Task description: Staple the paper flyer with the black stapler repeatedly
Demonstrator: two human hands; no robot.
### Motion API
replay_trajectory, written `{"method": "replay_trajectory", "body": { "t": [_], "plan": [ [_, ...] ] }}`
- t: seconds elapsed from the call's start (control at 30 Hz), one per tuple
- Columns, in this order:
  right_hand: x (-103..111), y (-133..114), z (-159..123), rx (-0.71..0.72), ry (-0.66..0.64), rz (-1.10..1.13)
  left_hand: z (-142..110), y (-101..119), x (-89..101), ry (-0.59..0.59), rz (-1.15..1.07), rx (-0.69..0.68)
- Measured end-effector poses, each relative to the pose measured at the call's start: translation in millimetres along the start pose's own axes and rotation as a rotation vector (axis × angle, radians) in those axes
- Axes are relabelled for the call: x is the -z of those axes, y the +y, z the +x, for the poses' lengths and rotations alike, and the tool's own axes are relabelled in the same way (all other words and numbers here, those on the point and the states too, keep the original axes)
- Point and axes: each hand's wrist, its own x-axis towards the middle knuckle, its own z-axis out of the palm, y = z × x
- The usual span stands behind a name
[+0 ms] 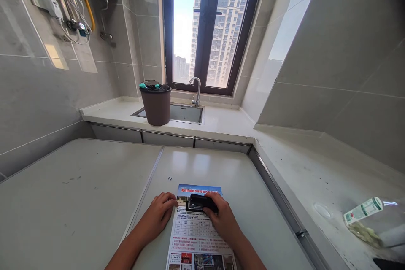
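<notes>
A printed flyer (196, 242) with a blue header, a table of text and small photos lies on the white folding table. My right hand (223, 217) is closed around a black stapler (199, 203), which sits crosswise over the upper part of the flyer, its front end pointing left. At the flyer's left edge is my left hand (158, 213), its fingers bent together and the fingertips on the paper just left of the stapler's front. The undersides of both hands are hidden.
The table (104, 202) has a seam and scattered small scraps. Behind it, a brown bucket (157, 105) stands at the sink (186, 112) beside a tap (196, 90). A clear container with a green-white label (363, 211) rests on the right counter (294, 164).
</notes>
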Motion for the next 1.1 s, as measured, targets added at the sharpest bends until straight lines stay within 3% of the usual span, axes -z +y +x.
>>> {"method": "replay_trajectory", "body": {
  "t": [1.1],
  "plan": [
    [3.8, -7.4, -2.2, 0.005, -0.054, -0.046, 0.4, -0.3, 0.3, 0.006, -0.019, 0.009]
  ]
}}
